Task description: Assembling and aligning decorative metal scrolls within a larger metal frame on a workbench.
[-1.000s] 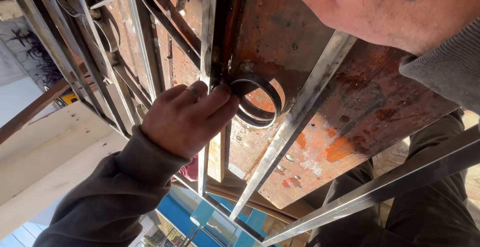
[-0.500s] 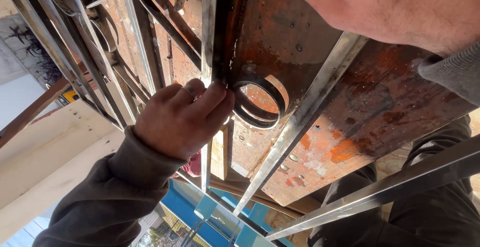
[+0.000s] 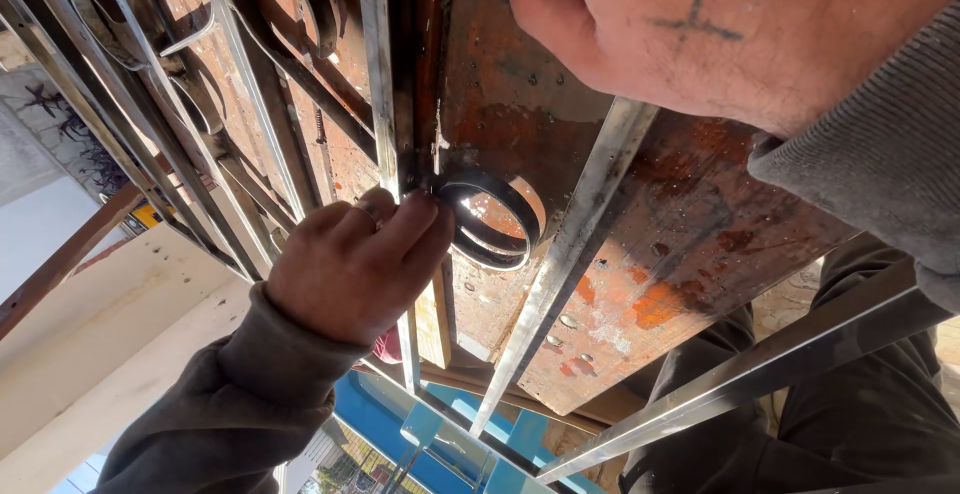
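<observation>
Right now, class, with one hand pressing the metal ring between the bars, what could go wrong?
1. The left hand pinches the metal ring by its thin edge against a steel bar; the ring could slip and nip the fingers.
2. The right hand grips a slanted bar; if that bar shifts, the ring may drop.
3. The rusty plate beneath looks rough and could scrape bare skin.

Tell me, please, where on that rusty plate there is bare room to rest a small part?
The rusty plate is bare between the two slanting steel bars, below the right hand. It is crowded around the metal ring, which the left hand touches, and among the scrollwork at upper left.
</observation>
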